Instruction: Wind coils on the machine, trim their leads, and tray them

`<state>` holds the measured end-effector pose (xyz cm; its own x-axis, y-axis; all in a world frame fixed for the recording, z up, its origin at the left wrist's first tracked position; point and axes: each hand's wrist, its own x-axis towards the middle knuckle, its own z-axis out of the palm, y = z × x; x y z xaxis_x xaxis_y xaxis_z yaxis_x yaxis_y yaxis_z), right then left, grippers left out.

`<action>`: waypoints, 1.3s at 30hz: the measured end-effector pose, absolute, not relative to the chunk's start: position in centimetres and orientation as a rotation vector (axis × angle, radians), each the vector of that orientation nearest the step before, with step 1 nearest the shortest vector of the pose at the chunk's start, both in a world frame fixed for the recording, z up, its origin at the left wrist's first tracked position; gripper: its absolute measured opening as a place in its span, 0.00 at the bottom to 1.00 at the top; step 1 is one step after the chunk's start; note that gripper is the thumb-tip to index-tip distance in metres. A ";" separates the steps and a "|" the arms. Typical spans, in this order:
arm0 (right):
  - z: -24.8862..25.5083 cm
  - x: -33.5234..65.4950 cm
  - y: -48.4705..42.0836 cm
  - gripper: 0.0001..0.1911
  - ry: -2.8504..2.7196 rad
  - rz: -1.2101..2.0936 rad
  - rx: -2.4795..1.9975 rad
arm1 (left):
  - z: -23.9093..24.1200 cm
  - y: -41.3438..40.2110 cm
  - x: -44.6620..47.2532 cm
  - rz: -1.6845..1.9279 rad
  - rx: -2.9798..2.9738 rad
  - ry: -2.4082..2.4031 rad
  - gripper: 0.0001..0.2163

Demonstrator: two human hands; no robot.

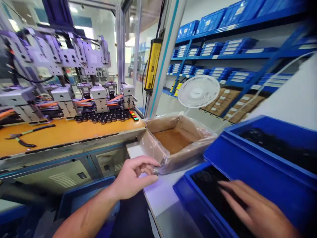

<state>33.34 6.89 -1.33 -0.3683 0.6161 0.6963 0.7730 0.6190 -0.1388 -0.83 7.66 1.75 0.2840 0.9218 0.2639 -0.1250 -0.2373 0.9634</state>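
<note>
My left hand is over the white tabletop, beside the near corner of a plastic-lined cardboard box. Between its thumb and fingers it pinches a small grey cylindrical piece. My right hand reaches into the lower blue bin, which holds small black parts. Its thumb and fingertips come close together above these parts; whatever is between them is dark and blurred.
An upper blue bin holds more black parts. The lined cardboard box stands before a white fan. On the orange bench are pliers and several black round parts below a machine.
</note>
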 end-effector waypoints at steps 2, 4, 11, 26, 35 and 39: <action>0.6 31.5 6.4 0.12 -2.172 -0.379 -1.097 | 1.3 5.8 -1.7 1.223 1.355 0.754 0.12; 2.7 28.6 5.9 0.08 -2.176 -0.341 -1.092 | 1.4 4.7 -2.1 1.243 1.330 0.714 0.11; 5.0 20.0 1.9 0.04 -2.109 0.018 -0.841 | 1.4 2.3 -2.1 1.226 1.289 0.613 0.11; 2.2 19.1 0.3 0.05 -2.110 0.233 -0.714 | 0.8 1.4 -1.3 1.214 1.231 0.579 0.12; 2.3 19.2 0.4 0.04 -2.096 0.237 -0.717 | 0.7 1.5 -0.5 1.176 1.201 0.617 0.16; 2.2 19.3 0.3 0.04 -2.073 0.253 -0.702 | 0.4 1.6 -0.3 1.180 1.185 0.584 0.15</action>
